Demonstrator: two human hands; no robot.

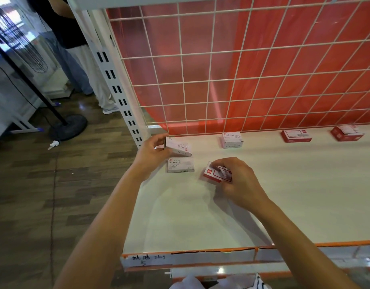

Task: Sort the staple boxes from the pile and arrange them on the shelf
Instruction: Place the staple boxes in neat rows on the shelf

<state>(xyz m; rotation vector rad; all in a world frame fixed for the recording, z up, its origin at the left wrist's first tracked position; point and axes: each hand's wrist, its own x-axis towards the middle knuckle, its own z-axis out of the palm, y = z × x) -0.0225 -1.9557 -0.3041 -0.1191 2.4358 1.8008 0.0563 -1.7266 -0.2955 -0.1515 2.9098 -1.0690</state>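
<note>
My left hand (pixel 153 152) grips a pale pink staples box (pixel 180 148) at its left end, near the shelf's back left corner. Just in front of that box lies a white box marked STAPLES (pixel 181 165), flat on the shelf (pixel 200 215). My right hand (pixel 238 180) holds a red and white box (pixel 214 174) with fingers curled over its top, to the right of the white box. Along the back edge stand a pink paper clips box (pixel 232 139) and two red boxes (pixel 296 136) (pixel 346 132).
A white wire grid over a red panel (pixel 242 69) closes the back of the shelf. A slotted white upright (pixel 115 84) stands at the left. A person (pixel 75 49) and a fan stand (pixel 67 124) are on the wooden floor to the left. An orange label strip (pixel 190 252) edges the front.
</note>
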